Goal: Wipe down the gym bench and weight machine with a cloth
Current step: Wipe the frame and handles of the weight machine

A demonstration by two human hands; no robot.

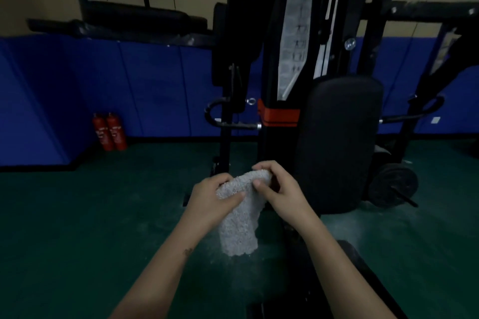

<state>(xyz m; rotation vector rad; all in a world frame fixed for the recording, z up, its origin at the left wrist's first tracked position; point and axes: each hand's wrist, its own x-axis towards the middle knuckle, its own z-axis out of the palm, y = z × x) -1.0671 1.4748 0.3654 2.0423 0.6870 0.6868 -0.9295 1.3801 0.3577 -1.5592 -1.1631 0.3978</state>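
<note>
Seemingly, the left hand (210, 197) and right hand (278, 188) are pinching the soft, light cloth (238, 230), which is hanging limp below their curled fingers (269, 168).

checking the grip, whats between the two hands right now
The white cloth: the left hand and right hand each grip its bunched top, and the rest hangs down over the green floor. The head view shows this.

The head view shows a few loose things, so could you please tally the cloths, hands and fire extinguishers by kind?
Cloth: 1
Hands: 2, left hand and right hand
Extinguishers: 2
Total: 5
</note>
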